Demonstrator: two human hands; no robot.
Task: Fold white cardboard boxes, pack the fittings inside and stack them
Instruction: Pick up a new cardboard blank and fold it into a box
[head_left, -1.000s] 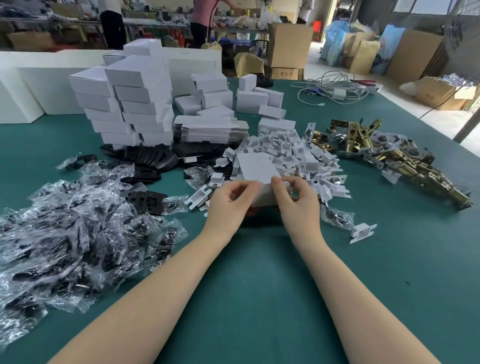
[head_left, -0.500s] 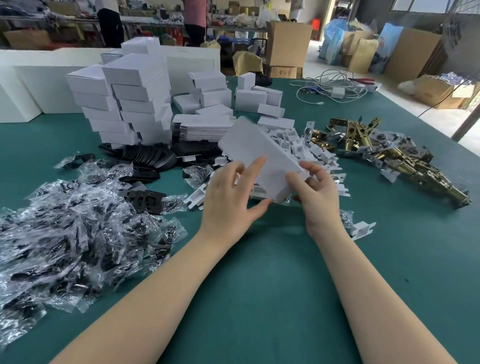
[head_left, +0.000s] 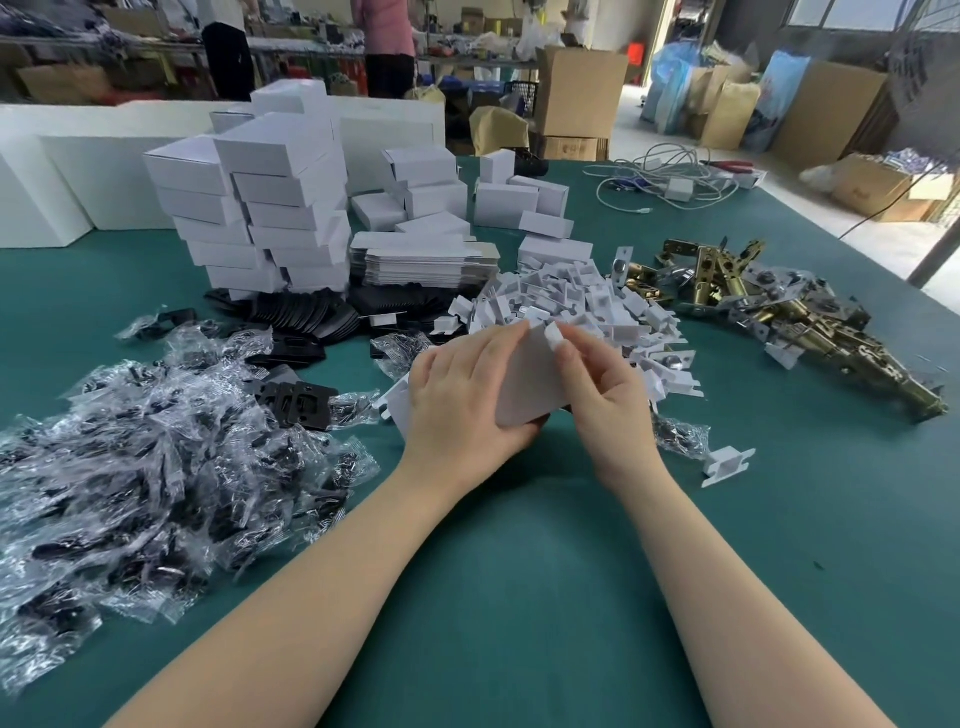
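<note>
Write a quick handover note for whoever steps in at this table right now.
Left hand grips the white box from below; right hand pinches its top flap.
Done: finished boxes stacked far left.
Supplies: flat blanks, white inserts, brass latches to the right, bagged parts to the left.
Left: close this box, stack it, carry on.

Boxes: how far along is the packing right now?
Done: a tall stack of closed white boxes at the back left. In hand: the left hand and right hand grip one white box over the table. Left: flat blanks, bagged parts and brass latches lie unpacked.
</note>
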